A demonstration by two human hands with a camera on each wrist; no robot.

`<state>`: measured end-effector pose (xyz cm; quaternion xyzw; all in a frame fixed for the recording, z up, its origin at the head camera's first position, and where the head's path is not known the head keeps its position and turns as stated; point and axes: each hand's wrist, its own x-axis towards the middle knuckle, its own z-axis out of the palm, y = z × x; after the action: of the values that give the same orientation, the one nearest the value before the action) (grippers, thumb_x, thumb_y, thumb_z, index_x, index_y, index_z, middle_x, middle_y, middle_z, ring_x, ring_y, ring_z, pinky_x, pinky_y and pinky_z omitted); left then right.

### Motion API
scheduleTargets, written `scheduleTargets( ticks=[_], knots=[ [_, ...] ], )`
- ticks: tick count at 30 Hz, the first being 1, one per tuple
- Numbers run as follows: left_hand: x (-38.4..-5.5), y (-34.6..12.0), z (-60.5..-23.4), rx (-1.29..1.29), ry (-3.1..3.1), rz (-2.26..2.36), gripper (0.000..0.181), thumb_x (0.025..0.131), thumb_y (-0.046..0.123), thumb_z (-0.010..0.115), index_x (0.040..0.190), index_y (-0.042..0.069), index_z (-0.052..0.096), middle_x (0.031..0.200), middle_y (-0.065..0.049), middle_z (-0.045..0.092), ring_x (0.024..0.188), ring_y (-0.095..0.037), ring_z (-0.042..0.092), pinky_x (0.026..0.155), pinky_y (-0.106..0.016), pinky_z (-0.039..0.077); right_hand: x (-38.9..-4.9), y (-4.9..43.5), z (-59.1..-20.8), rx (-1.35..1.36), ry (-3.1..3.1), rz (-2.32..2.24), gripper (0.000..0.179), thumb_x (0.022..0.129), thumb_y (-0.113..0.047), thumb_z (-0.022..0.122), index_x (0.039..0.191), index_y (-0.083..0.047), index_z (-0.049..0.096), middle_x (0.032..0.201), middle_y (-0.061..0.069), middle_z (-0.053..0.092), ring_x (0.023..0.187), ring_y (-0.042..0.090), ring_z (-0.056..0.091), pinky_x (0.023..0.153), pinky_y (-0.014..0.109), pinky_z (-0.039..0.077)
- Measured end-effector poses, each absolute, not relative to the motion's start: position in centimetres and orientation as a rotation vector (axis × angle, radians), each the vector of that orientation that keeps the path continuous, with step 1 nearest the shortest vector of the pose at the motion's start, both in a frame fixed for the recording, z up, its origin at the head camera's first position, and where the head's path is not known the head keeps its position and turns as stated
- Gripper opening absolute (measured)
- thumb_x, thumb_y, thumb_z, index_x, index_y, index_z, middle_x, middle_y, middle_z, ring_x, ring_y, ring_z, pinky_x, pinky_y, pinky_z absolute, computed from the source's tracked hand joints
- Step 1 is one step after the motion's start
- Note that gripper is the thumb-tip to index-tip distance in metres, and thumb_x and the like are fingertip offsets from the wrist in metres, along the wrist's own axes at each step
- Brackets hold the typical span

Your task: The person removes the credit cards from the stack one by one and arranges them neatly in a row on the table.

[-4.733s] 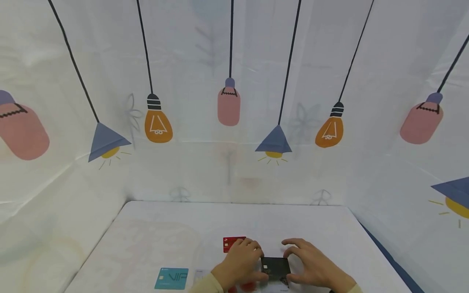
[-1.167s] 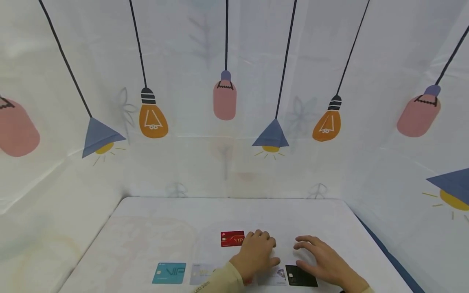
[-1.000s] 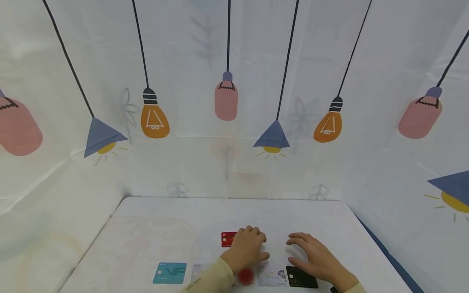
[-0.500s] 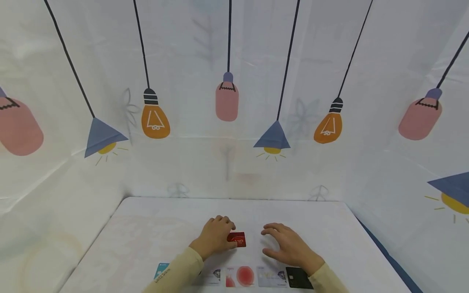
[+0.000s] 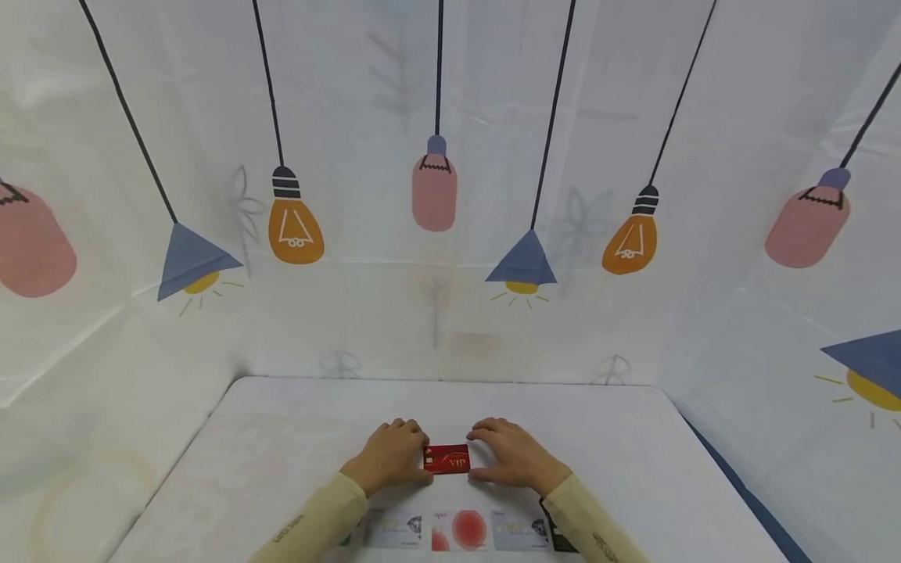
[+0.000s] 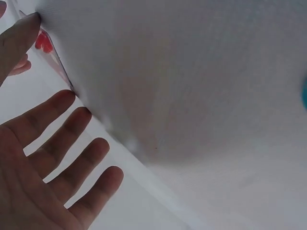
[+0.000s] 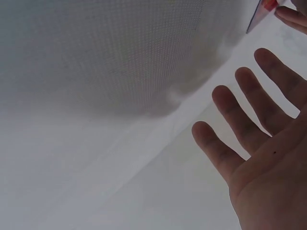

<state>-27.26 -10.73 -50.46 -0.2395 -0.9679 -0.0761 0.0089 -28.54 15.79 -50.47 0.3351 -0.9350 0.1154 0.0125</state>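
Note:
A red bank card marked VIP (image 5: 447, 460) lies on the white table between both hands. My left hand (image 5: 391, 455) pinches its left end, index fingertip at the far corner and thumb at the near one. In the left wrist view the card (image 6: 53, 60) shows edge-on between thumb and index finger; the other fingers spread straight. My right hand (image 5: 517, 455) is at the card's right end, thumb and index finger apart on either side of it. The right wrist view shows a small gap between the index fingertip and the card (image 7: 263, 12).
Nearer me is a row of cards: a pale grey one (image 5: 393, 530), a white one with a red circle (image 5: 459, 530), another pale grey one (image 5: 519, 531), and a black one (image 5: 561, 541) mostly behind my right sleeve. My left sleeve hides most of a teal card (image 5: 345, 540).
The black card went down at the row's right end and was let go. Both hands then moved left and away from me to the red card, which has stayed in place.

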Motion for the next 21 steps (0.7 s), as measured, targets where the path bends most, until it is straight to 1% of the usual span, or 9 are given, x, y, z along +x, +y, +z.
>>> scheduleTargets(
  ticks=[4, 8, 13, 21],
  knots=[
    [-27.7, -11.0, -51.0, -0.761, -3.032, -0.261, 0.057, 0.077, 0.058, 0.080, 0.115, 0.016, 0.074, 0.116, -0.004, 0.065, 0.108, -0.027, 0.059, 0.096, -0.051, 0.050, -29.1, 15.1, -50.8, 1.058, -2.924, 0.322, 0.060, 0.082, -0.055, 0.078, 0.128, -0.018, 0.067, 0.135, 0.003, 0.060, 0.126, 0.027, 0.056, 0.109, 0.049, 0.042],
    [-27.8, -11.4, -51.3, -0.791, -3.013, -0.329, 0.054, 0.079, 0.056, 0.080, 0.116, 0.017, 0.074, 0.117, -0.002, 0.064, 0.108, -0.026, 0.059, 0.095, -0.050, 0.050, -29.4, 14.8, -51.2, 1.053, -2.946, 0.327, 0.060, 0.081, -0.056, 0.078, 0.127, -0.018, 0.069, 0.135, 0.004, 0.059, 0.126, 0.027, 0.055, 0.107, 0.047, 0.044],
    [-27.8, -11.7, -51.2, -0.810, -3.000, -0.360, 0.051, 0.081, 0.053, 0.080, 0.117, 0.018, 0.074, 0.118, -0.001, 0.064, 0.109, -0.025, 0.059, 0.095, -0.050, 0.050, -29.8, 14.7, -51.3, 1.082, -2.947, 0.335, 0.056, 0.082, -0.056, 0.078, 0.124, -0.018, 0.071, 0.136, 0.002, 0.059, 0.128, 0.025, 0.053, 0.107, 0.046, 0.044],
    [-28.0, -11.9, -51.0, -0.879, -2.966, -0.297, 0.051, 0.082, 0.055, 0.079, 0.117, 0.020, 0.074, 0.116, 0.000, 0.066, 0.111, -0.025, 0.059, 0.096, -0.047, 0.051, -30.2, 14.5, -50.8, 1.186, -2.869, 0.302, 0.045, 0.082, -0.050, 0.081, 0.113, -0.018, 0.075, 0.133, 0.000, 0.061, 0.126, 0.023, 0.055, 0.106, 0.042, 0.045]
  ],
)
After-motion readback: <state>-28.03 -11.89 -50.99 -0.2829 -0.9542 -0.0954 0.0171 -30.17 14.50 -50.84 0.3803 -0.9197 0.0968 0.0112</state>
